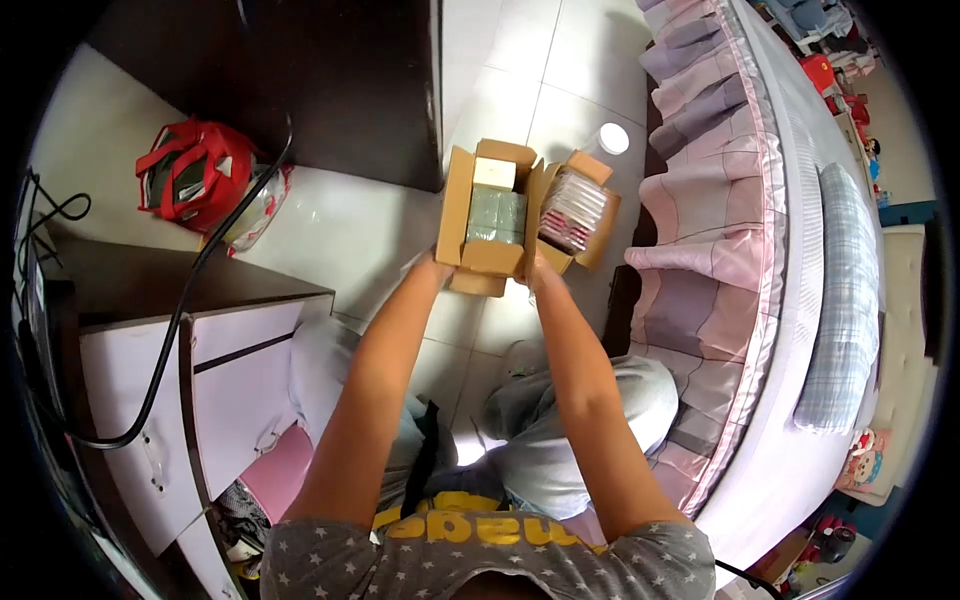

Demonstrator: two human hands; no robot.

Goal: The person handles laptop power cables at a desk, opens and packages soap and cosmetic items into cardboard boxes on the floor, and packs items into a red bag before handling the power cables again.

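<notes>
An open cardboard box [455,215] is held between my two hands above the tiled floor, its flaps folded outward. Inside lie pale green packs [497,212] and a cream-coloured small box [494,173]. My left hand [430,268] grips the near left side, and my right hand [541,274] the near right corner; the fingers of both are mostly hidden by the cardboard. Just right of it stands a second open cardboard box [598,240] filled with a stack of thin, clear-wrapped packets [573,208] with pink edges.
A white round-lidded container [613,139] stands on the floor beyond the second box. The bed with a pink ruffled skirt [700,265] runs along the right. To the left are a drawer cabinet [240,360], a black cable [185,300] and a red bag [205,170].
</notes>
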